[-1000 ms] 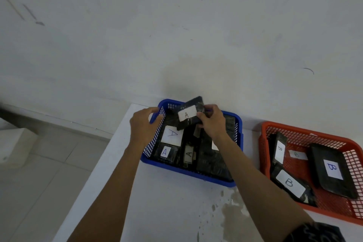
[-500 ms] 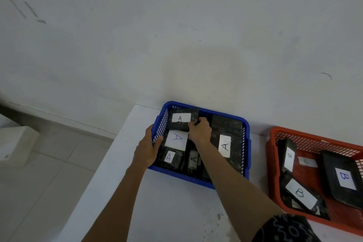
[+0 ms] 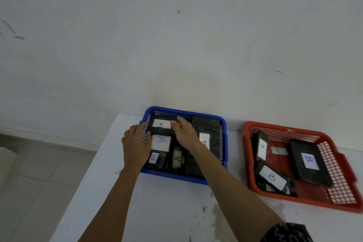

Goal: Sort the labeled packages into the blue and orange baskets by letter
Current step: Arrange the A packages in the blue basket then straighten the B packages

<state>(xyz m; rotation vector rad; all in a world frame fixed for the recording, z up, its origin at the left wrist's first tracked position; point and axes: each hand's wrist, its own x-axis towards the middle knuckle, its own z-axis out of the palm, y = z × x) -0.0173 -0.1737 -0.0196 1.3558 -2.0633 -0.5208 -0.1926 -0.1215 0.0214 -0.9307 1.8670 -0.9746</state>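
The blue basket stands at the table's back edge and holds several black packages labeled A. My left hand grips the basket's left wall. My right hand reaches inside, with its fingertips pinching the right end of a black A package that lies flat in the back-left corner. Two more A packages lie in front of it. To the right, the orange basket holds three black B packages, the largest leaning on its right side.
The white table ends in an edge just left of the blue basket, with tiled floor below. A wall rises right behind both baskets. A grey stain marks the table in front. A loose white label lies in the orange basket.
My right hand lowered the A package from above the blue basket into its back-left corner and stays on it. My left hand slid down the basket's left wall.
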